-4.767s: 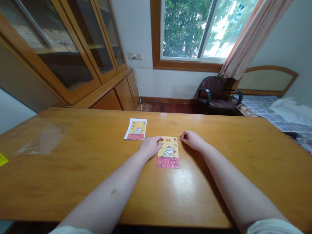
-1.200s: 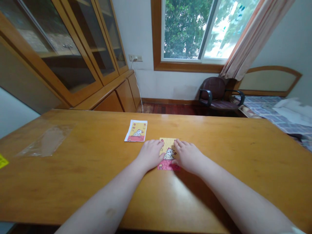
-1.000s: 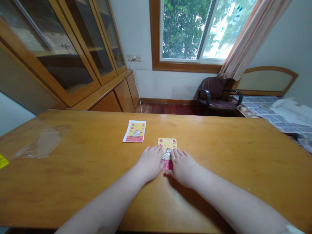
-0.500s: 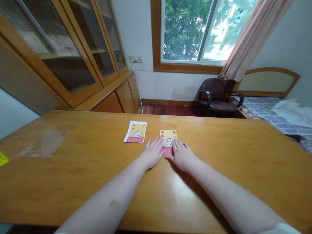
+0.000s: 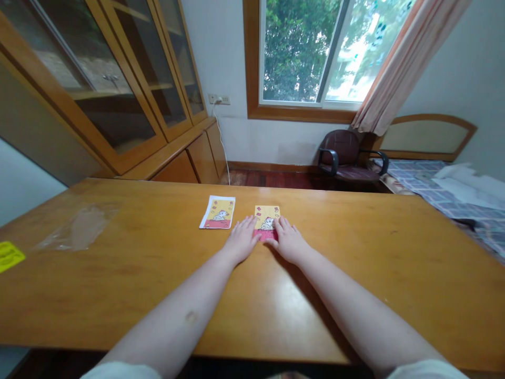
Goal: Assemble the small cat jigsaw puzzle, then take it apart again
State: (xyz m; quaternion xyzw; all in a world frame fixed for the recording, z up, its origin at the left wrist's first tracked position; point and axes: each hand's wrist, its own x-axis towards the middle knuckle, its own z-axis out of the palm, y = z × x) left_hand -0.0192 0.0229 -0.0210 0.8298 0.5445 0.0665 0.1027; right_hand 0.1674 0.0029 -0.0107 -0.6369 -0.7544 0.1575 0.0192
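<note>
A small yellow and pink jigsaw puzzle (image 5: 267, 211) with a white cartoon animal lies flat on the wooden table (image 5: 347, 252), faint piece lines showing on it. Along its left edge rests my left hand (image 5: 241, 241), fingers stretched out and the thumb at the lower edge. My right hand (image 5: 290, 241) lies along the opposite edge, also open, its fingertips touching the puzzle and partly covering it. To the left of the puzzle is a white-bordered picture card (image 5: 219, 213) printed with the same design. Neither hand touches that card.
A clear plastic bag (image 5: 81, 229) lies on the table's left side, with a yellow piece (image 5: 10, 256) at the left edge. Beyond the table are a glass-door cabinet (image 5: 158, 139), a brown armchair (image 5: 342, 152) and a bed (image 5: 430, 184).
The puzzle and both hands sit slightly farther from me, nearer the table's far edge. The right fingers cover a little less of the picture. The camera view has shifted slightly.
</note>
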